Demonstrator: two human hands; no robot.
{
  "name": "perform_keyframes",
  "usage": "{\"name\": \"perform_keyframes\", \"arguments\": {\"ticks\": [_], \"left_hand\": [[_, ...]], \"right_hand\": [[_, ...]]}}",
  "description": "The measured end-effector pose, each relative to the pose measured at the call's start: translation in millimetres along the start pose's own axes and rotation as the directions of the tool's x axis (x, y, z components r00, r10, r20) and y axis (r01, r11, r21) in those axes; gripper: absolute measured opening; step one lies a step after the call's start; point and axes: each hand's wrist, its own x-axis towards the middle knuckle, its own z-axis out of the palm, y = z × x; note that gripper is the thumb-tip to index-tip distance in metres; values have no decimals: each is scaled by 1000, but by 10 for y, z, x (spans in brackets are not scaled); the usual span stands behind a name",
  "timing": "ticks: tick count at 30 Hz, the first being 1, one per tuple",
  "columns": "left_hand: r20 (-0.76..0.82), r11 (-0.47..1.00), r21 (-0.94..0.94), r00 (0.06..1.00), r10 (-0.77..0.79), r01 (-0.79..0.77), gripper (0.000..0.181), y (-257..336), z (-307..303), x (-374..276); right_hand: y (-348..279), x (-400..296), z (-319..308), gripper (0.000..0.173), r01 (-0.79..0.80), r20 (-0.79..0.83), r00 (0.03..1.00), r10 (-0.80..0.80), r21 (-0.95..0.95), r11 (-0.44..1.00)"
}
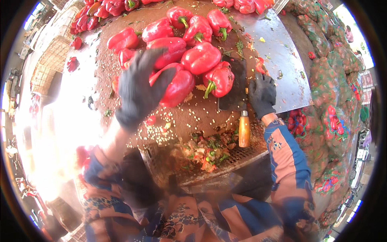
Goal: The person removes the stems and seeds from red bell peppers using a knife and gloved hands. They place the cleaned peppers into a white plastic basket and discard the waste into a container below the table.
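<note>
Several whole red bell peppers (201, 58) with green stems lie in a group on a brown board (211, 121) strewn with pale seeds. My left hand (140, 81), in a dark glove and slightly blurred, is over the left peppers, thumb and fingers apart; whether it touches them I cannot tell. My right hand (262, 93), gloved too, rests with its palm down at the board's right side, beside small red pepper scraps (260, 66). Just left of it lies a cleaver with a dark, broad blade (234, 81) and a wooden handle (244, 129) pointing towards me.
A crate (242, 160) with cores and trimmings (208, 151) stands at the board's near edge. A metal sheet (281, 60) flanks the board at right. Net sacks of peppers (326, 81) are piled beyond it. More peppers (113, 7) lie at the far left; stacked plastic crates (51, 57) stand beyond.
</note>
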Motion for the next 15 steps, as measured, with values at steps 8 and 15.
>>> {"name": "perform_keyframes", "arguments": {"ticks": [8,15], "left_hand": [[-117,959,-245,978,-174,142,17,366,70,-1338],[-29,880,-351,936,-351,320,17,312,116,-1438]], "right_hand": [[-499,-20,-525,45,146,-22,988,-155,487,861],[-921,125,-416,43,56,169,975,-142,436,898]]}}
